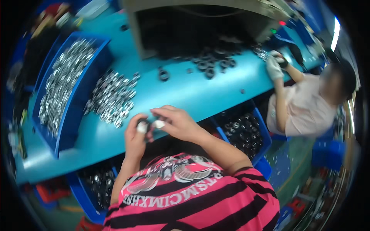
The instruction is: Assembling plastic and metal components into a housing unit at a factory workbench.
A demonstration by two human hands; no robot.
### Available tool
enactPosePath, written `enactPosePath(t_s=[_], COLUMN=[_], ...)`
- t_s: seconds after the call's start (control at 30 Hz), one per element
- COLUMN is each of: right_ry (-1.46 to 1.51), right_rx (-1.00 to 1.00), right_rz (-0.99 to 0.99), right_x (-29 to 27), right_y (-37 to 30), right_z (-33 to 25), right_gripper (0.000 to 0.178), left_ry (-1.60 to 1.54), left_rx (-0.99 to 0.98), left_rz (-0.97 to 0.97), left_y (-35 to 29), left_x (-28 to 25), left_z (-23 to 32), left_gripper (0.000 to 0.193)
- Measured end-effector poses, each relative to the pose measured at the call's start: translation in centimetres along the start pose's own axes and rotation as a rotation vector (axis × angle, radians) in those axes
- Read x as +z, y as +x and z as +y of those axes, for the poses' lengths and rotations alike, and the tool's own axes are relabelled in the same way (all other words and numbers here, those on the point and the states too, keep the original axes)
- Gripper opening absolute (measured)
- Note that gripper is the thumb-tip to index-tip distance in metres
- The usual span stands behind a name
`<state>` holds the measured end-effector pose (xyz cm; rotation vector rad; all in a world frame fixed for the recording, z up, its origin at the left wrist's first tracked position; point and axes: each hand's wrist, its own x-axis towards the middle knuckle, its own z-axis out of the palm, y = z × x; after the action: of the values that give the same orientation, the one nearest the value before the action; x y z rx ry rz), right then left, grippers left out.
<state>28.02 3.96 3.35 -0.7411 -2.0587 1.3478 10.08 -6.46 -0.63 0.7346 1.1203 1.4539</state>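
Note:
Close in front of me, above the near edge of the turquoise table (216, 90), both my hands are raised near each other. My left hand (135, 136) is closed on a small black round part (146, 122), mostly covered by the fingers. White wrapping covers the thumb tip. Just to the right, my right hand (178, 122) has its fingers and wrapped thumb curled towards that part; what they pinch is too small and blurred to make out. Beyond my left hand lies a loose heap of shiny silver metal pieces (113, 94).
A blue bin (63, 142) of silver pieces stands at left. Black rings (210, 63) lie before a grey machine housing (140, 38). Blue crates (266, 134) with black parts sit below the table edge. At right, a co-worker's gloved hand (274, 68) holds a dark part.

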Motion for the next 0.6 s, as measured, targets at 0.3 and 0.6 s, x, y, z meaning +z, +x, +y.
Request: enactPosePath(t_s=[0.3, 0.6], right_ry=[-0.125, -0.055], right_rx=[-0.321, -0.136], right_rz=[0.233, -0.012], right_x=[-7.2, -2.4], right_y=[10.2, 3.4], right_z=[-6.2, -1.0], right_gripper=[0.036, 0.029], left_ry=[0.061, 0.032], left_rx=[0.007, 0.023], left_rz=[-0.061, -0.049], left_y=[0.4, 0.1], left_x=[0.2, 0.3], left_z=[0.1, -0.3], left_gripper=[0.028, 0.03])
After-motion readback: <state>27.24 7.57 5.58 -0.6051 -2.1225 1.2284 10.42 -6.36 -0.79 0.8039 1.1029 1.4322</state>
